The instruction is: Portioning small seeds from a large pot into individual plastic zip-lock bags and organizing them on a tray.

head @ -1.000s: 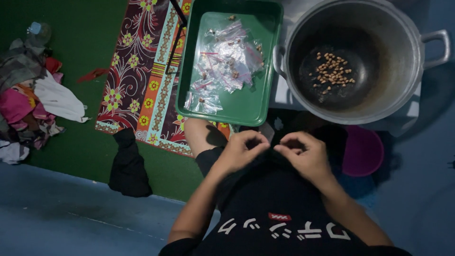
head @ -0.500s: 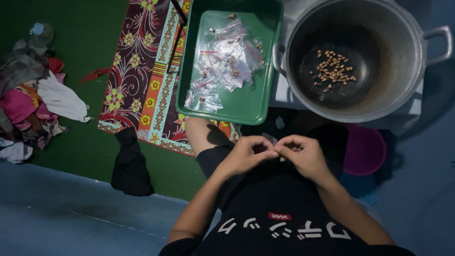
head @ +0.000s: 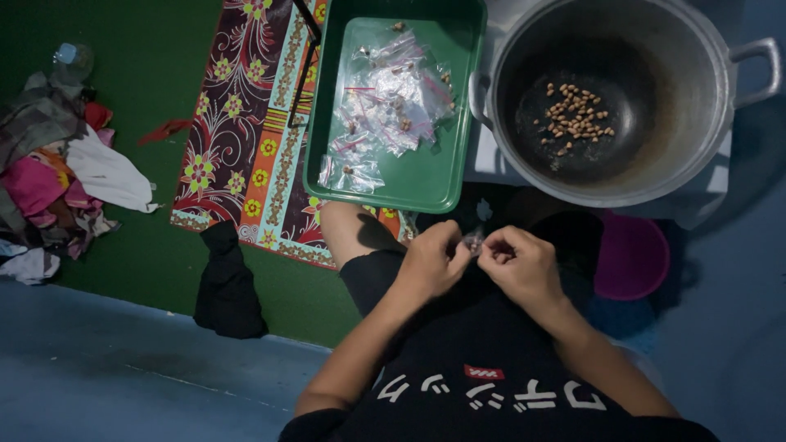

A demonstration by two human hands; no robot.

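My left hand [head: 432,260] and my right hand [head: 520,263] meet over my lap, both pinching a small clear plastic bag [head: 472,241] between the fingertips. Ahead of them lies a green tray [head: 442,184] holding a pile of small clear zip bags [head: 389,106], several with a few nuts inside. To the right stands a large metal pot [head: 679,106] with a scatter of peanuts [head: 575,115] on its dark bottom.
A patterned floral mat [head: 246,123] lies on a green floor left of the tray. A heap of clothes [head: 57,164] sits at far left, a black cloth [head: 225,282] nearer. A purple bowl [head: 634,258] is under the pot's near side.
My hands, apart a second ago, have come together and risen slightly; the small clear bag now shows between the fingertips.
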